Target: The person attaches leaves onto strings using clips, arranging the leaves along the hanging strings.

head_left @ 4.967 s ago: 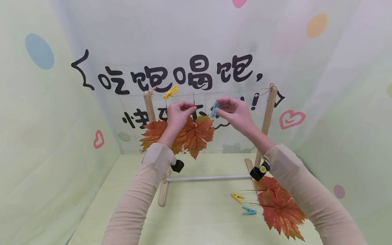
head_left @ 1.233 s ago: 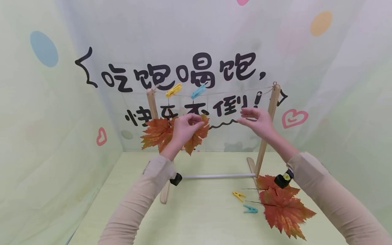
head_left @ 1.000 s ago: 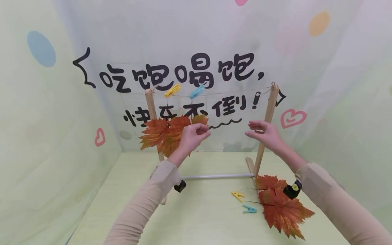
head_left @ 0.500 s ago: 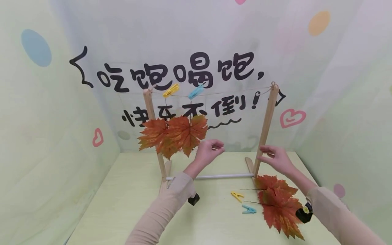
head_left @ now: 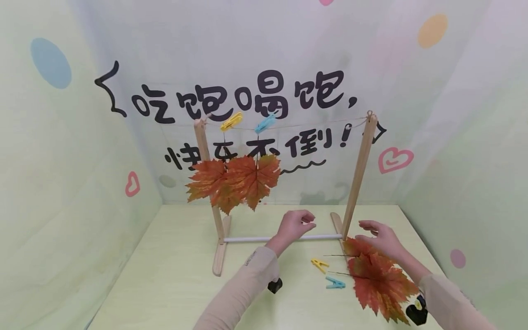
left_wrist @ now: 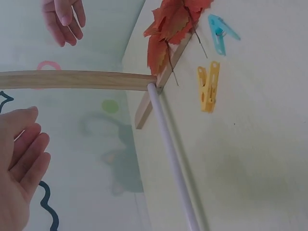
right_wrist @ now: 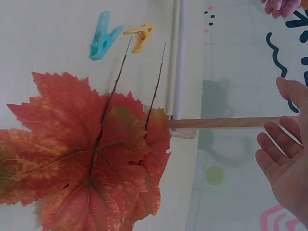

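Observation:
My left hand (head_left: 294, 227) hovers over the rack's white crossbar with loosely bent fingers and nothing in them. Above the leaves lying at the right is my right hand (head_left: 384, 238), also holding nothing. Those orange-red artificial maple leaves (head_left: 381, 279) overlap, their thin dark stems pointing left. Beside the stems lie a yellow clothespin (head_left: 319, 265) and a blue clothespin (head_left: 335, 283). On the rack's string, a yellow clothespin (head_left: 232, 122) and a blue clothespin (head_left: 265, 123) each hold a hanging maple leaf (head_left: 255, 179) by its stem; the two leaves overlap.
A wooden rack stands on the pale table (head_left: 173, 275), with a left post (head_left: 201, 140), a right post (head_left: 360, 176) and a white crossbar (head_left: 247, 239) low between them. Twine (head_left: 321, 123) runs between the post tops. A printed cloth hangs behind and at both sides.
The blue clothespin, earlier in my right hand, now sits on the string above the second leaf. Both hands have let go and moved down and to the right, toward the leaves on the table.

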The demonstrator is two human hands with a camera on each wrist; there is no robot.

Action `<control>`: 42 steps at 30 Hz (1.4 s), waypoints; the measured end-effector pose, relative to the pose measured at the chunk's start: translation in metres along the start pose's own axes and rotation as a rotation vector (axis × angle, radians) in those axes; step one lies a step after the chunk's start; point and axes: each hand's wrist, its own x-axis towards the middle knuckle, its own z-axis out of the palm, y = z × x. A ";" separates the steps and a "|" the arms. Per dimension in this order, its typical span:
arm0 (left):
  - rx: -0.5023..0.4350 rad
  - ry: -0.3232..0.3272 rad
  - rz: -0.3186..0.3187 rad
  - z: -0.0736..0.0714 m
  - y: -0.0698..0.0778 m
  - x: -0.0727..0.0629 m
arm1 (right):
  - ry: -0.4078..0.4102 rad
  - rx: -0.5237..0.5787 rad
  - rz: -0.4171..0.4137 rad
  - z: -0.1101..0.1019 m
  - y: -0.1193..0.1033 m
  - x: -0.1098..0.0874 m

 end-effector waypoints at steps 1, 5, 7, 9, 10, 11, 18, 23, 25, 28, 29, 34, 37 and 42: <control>0.012 -0.012 0.000 0.004 -0.001 -0.001 | -0.002 0.006 0.009 0.002 0.003 -0.002; 0.069 -0.072 0.024 0.023 -0.005 -0.005 | -0.003 0.033 0.057 0.010 0.014 -0.010; 0.100 -0.106 0.040 0.034 -0.007 -0.009 | -0.014 0.052 0.093 0.015 0.018 -0.014; 0.129 -0.137 0.056 0.043 -0.006 -0.013 | -0.023 0.062 0.116 0.021 0.022 -0.017; 0.136 -0.151 0.064 0.047 -0.006 -0.015 | -0.023 0.066 0.119 0.024 0.024 -0.019; 0.138 -0.159 0.069 0.051 -0.006 -0.018 | -0.027 0.072 0.127 0.026 0.026 -0.020; 0.090 -0.202 0.064 0.075 -0.003 -0.028 | -0.028 0.070 0.161 0.033 0.038 -0.030; 0.116 -0.200 0.081 0.092 -0.007 -0.034 | -0.026 0.087 0.178 0.033 0.042 -0.035; 0.112 -0.203 0.078 0.097 -0.009 -0.038 | -0.031 0.089 0.188 0.033 0.044 -0.037; 0.099 -0.210 0.062 0.105 -0.012 -0.043 | -0.038 0.087 0.217 0.033 0.047 -0.039; 0.098 -0.211 0.056 0.108 -0.014 -0.044 | -0.038 0.092 0.229 0.033 0.048 -0.040; 0.108 -0.210 0.028 0.118 -0.018 -0.049 | -0.042 0.098 0.260 0.036 0.053 -0.042; 0.106 -0.225 0.015 0.123 -0.020 -0.053 | -0.040 0.115 0.270 0.038 0.055 -0.044; 0.132 -0.256 0.012 0.133 -0.022 -0.057 | -0.048 0.143 0.287 0.041 0.057 -0.047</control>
